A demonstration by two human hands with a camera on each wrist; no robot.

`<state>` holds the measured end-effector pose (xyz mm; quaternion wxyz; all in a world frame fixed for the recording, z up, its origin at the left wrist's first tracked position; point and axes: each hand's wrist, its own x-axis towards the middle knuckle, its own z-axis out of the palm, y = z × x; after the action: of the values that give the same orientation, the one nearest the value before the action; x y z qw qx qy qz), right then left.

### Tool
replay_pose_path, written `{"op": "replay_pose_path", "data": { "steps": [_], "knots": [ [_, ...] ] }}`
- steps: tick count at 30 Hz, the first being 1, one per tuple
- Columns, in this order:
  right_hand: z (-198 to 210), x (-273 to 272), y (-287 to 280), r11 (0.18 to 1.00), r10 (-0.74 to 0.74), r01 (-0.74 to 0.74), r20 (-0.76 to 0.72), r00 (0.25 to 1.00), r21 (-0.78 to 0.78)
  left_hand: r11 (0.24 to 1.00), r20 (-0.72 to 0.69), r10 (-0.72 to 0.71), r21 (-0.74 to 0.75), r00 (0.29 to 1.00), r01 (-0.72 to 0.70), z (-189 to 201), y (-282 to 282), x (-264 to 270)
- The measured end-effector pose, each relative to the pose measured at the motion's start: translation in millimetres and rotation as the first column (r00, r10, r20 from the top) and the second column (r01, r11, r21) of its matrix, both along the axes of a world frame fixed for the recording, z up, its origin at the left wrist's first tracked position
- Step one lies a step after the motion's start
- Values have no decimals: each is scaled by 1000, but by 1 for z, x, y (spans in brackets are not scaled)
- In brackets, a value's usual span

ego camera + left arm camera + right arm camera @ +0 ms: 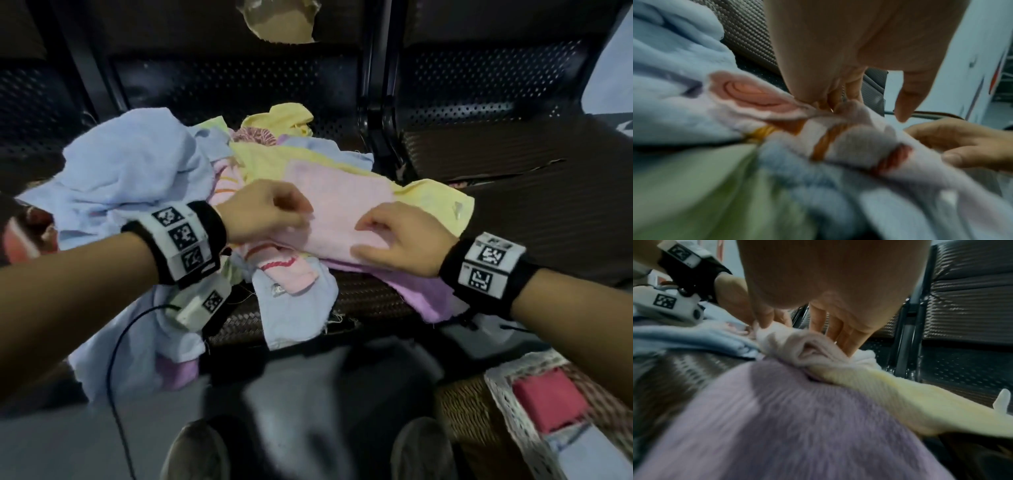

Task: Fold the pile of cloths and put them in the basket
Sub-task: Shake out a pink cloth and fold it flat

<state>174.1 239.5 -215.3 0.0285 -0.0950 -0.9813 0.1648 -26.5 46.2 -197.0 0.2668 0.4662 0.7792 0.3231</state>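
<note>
- Step in hand: folding the pink cloth [337,209], which lies flat on top of the pile [144,178] on the dark bench seat [376,298].
- Left hand [265,214]: grip narrow, thumb and fingers pinching the near-left edge of the pink cloth; the left wrist view shows the fingertips [830,100] closed on a cloth edge.
- Right hand [399,238]: thumb and forefinger pinch the near-right edge, other fingers lying down along the cloth; the right wrist view shows a fold of it bunched under the fingers [840,331].
- Under it: yellow cloth [435,202] and purple cloth [421,294]; light blue cloth [137,161] heaped to the left. Most of the pile looks unfolded, so I judge the task is early.
- Basket [507,387]: on the floor at lower right, well apart from the pile, with a red folded piece [548,401] already inside.
- Next move, my guess: lift both near corners together, carry them over to the far edge, keep them level so the fold lines up.
- Risk: the yellow cloth below may drag along with the pink one; the pinch should take one layer only.
</note>
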Motion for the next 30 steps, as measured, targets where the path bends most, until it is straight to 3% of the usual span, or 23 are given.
{"op": "replay_pose_path", "data": {
  "steps": [3,6,11,16,18,22,27,30],
  "knots": [
    [-10,10,-5,993,33,-48,132,991,110,983,-247,-68,-182,967,23,-9,-14,10],
    [-6,7,-7,998,-12,6,87,996,66,991,-282,9,-127,959,-47,-7,-13,11],
    [12,7,-3,989,-106,103,-22,994,-103,992,-159,69,-96,985,-85,4,-10,6],
    [16,9,15,925,-210,173,-73,975,-339,998,-259,39,-40,965,-51,-2,-9,0],
    [16,8,21,887,-235,186,-67,970,-423,995,-270,102,43,957,-94,-5,-4,-1],
    [13,5,28,797,-370,281,-64,927,-535,950,-110,297,132,949,-282,-4,10,-8],
    [-1,-6,34,777,-451,397,8,892,-488,912,-49,401,-78,915,-404,-11,21,-8],
    [-5,-16,33,782,-488,463,51,871,-417,895,-222,327,-238,918,-377,-14,26,-7]
  ]
}}
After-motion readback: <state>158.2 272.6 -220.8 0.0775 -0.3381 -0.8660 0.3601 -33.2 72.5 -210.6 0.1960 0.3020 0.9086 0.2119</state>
